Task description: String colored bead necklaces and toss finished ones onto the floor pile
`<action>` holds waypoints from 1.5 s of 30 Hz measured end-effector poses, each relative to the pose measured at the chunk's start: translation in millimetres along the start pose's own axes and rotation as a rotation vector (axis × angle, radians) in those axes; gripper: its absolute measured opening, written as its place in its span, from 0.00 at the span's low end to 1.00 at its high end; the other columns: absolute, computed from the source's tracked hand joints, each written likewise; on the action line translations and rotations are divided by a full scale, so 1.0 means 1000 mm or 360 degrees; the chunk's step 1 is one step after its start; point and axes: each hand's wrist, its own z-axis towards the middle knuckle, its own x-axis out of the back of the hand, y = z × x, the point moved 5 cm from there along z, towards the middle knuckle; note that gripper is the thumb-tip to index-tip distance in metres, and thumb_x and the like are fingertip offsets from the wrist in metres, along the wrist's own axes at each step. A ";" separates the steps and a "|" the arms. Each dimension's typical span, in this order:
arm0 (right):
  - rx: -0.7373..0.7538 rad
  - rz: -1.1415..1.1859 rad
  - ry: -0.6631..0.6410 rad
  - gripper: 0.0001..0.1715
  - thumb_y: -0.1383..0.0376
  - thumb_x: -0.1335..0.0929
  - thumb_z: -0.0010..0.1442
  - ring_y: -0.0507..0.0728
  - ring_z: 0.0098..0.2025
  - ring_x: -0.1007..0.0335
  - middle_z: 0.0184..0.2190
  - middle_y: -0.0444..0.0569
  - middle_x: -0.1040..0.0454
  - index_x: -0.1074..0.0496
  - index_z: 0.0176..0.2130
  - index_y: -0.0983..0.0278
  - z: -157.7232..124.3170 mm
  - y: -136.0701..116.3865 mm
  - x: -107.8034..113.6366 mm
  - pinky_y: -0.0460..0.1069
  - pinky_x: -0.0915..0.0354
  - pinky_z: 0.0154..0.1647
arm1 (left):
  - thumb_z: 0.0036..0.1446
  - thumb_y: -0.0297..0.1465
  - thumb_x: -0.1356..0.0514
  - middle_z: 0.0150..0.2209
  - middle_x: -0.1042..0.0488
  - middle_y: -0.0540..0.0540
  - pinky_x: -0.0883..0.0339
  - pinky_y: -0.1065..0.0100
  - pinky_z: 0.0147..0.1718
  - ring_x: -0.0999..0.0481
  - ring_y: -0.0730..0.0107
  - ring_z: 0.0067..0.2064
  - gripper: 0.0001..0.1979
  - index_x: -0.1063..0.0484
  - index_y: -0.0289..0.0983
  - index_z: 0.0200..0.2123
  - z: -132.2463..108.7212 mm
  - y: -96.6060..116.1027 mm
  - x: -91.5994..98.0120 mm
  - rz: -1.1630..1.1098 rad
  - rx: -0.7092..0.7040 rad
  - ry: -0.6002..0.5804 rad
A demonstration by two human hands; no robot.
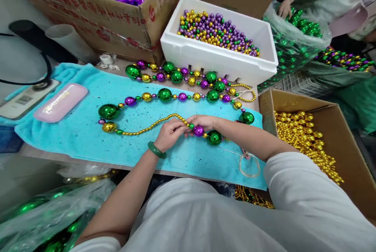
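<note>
Turquoise towel (73,134) covers the bench, with a foam box (217,58) of loose beads beyond. The left hand (169,134) pinches the bead garland's (147,96) small gold run; the right hand (202,122) grips its purple bead (199,130). Most of the garland looks strung, and only this near stretch seems unfinished.

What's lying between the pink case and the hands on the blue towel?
In the head view: a big green bead, a gold bead and a line of tiny gold beads, lying on the towel and reaching the left hand.
</note>
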 end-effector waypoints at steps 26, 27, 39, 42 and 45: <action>-0.0101 -0.0452 -0.0126 0.06 0.74 0.29 0.40 0.47 0.22 0.37 0.20 0.42 0.28 0.28 0.25 0.70 0.005 -0.020 0.004 0.42 0.40 0.25 | 0.55 0.33 0.41 0.25 0.26 0.47 0.38 0.67 0.33 0.31 0.69 0.30 0.09 0.24 0.38 0.26 -0.006 -0.006 0.001 0.0064 0.0029 0.0062; -0.0063 -0.0552 -0.0040 0.04 0.74 0.31 0.42 0.46 0.22 0.39 0.19 0.40 0.30 0.29 0.25 0.69 0.003 -0.023 0.006 0.41 0.42 0.25 | 0.54 0.33 0.41 0.25 0.26 0.48 0.38 0.67 0.33 0.31 0.69 0.30 0.09 0.24 0.38 0.26 -0.008 -0.007 0.001 0.0099 0.0040 0.0088; 0.0150 -0.1995 0.0826 0.07 0.72 0.36 0.53 0.50 0.30 0.39 0.26 0.45 0.29 0.27 0.31 0.67 -0.038 -0.065 0.000 0.44 0.49 0.29 | 0.55 0.35 0.46 0.25 0.26 0.47 0.43 0.67 0.31 0.30 0.66 0.30 0.12 0.25 0.38 0.26 -0.017 -0.023 -0.008 0.0579 0.0613 -0.0009; 0.0108 -0.2215 0.0831 0.11 0.72 0.37 0.54 0.52 0.31 0.37 0.30 0.48 0.25 0.26 0.34 0.66 -0.043 -0.060 -0.012 0.45 0.50 0.29 | 0.52 0.35 0.45 0.21 0.30 0.49 0.47 0.67 0.29 0.33 0.67 0.28 0.12 0.27 0.38 0.21 -0.015 -0.028 -0.009 0.0624 0.0742 -0.0215; 0.0043 -0.2217 0.0712 0.12 0.71 0.37 0.55 0.52 0.31 0.36 0.30 0.47 0.24 0.25 0.34 0.65 -0.049 -0.050 -0.018 0.45 0.49 0.29 | 0.51 0.36 0.45 0.21 0.30 0.50 0.47 0.68 0.29 0.33 0.68 0.29 0.12 0.26 0.38 0.22 -0.015 -0.031 -0.005 0.0483 0.0860 -0.0253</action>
